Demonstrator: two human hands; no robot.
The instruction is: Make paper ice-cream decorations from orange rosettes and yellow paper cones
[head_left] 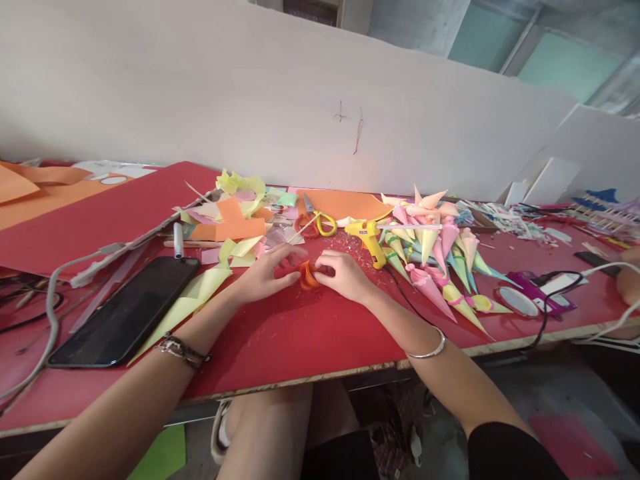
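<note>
A small curled orange paper piece [309, 275] stands just above the red tabletop between my hands. My right hand [341, 272] pinches its right edge between thumb and fingers. On the other side, my left hand [274, 270] has its fingers apart, with the thumb close to the orange paper. Beyond them lie scissors [317, 223] with red and yellow handles. A yellow glue gun [370, 241] rests behind my right hand, its nozzle side by a heap of pastel paper cones [430, 250].
A black phone [127, 313] and white cable [51, 300] lie left, near orange and yellow paper scraps [230, 223]. A purple box [545, 293] and round mirror [518, 301] are right. Another person's hand [629, 277] shows at the right edge. A white board [280, 100] stands behind.
</note>
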